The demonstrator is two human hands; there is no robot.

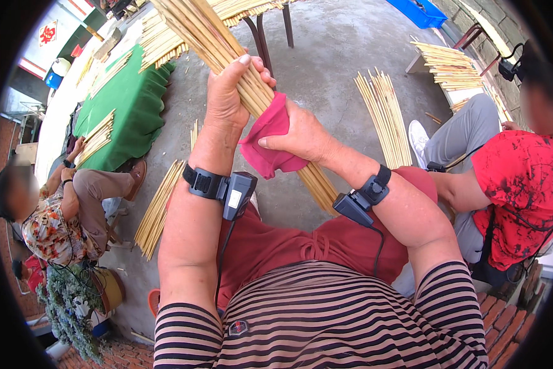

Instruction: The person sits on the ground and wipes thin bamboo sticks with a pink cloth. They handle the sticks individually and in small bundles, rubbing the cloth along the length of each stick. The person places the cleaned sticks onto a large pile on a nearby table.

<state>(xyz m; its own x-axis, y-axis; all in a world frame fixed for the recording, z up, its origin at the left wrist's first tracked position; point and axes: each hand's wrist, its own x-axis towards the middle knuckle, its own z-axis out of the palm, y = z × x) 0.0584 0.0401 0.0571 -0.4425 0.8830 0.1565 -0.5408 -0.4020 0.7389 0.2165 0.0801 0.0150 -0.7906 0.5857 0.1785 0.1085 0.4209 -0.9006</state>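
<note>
A thick bundle of long, thin bamboo sticks (198, 32) slants across in front of me, from the upper left down toward my lap. My left hand (228, 89) is closed around it at mid-length, thumb pointing up along the sticks. Just below, a pink cloth (271, 127) is wrapped about the bundle. My right hand (304, 136) grips the sticks through this cloth, its thumb pressing on the fabric and its other fingers mostly hidden. The lower ends of the bundle come out under the cloth, above my red trousers (276, 243).
Sticks lie on the floor in a left pile (158, 212) and a right pile (384, 117). A green-covered table (129, 104) stands left, a stick-laden bench (417, 64) right. One person (58, 227) sits left, another (516, 184) close on my right. A blue crate (421, 13) is behind.
</note>
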